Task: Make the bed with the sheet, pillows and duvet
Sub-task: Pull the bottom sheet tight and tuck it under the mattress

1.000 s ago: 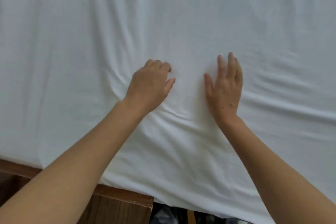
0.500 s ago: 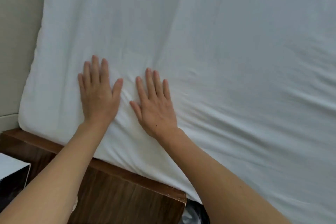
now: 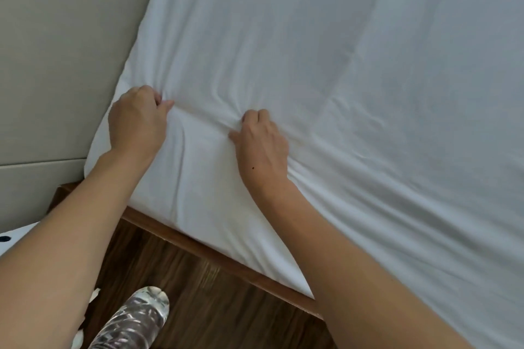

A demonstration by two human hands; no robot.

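A white sheet [image 3: 326, 71] covers the mattress and fills most of the view, with creases running toward the near left corner. My left hand [image 3: 137, 122] rests near that corner, fingers curled and pinching a fold of the sheet. My right hand [image 3: 262, 144] lies a short way to its right, also closed on a gathered fold. A ridge of bunched fabric runs between the two hands. No pillows or duvet are in view.
A wooden bed frame [image 3: 221, 258] runs along the near edge of the mattress. A beige padded headboard [image 3: 62, 51] stands on the left. A clear plastic bottle [image 3: 133, 320] lies below by the frame, and a white object [image 3: 14, 238] sits at the far left.
Both hands went from lying flat with fingers spread to curled and gripping folds of the sheet. The view has shifted further toward the bed's left corner.
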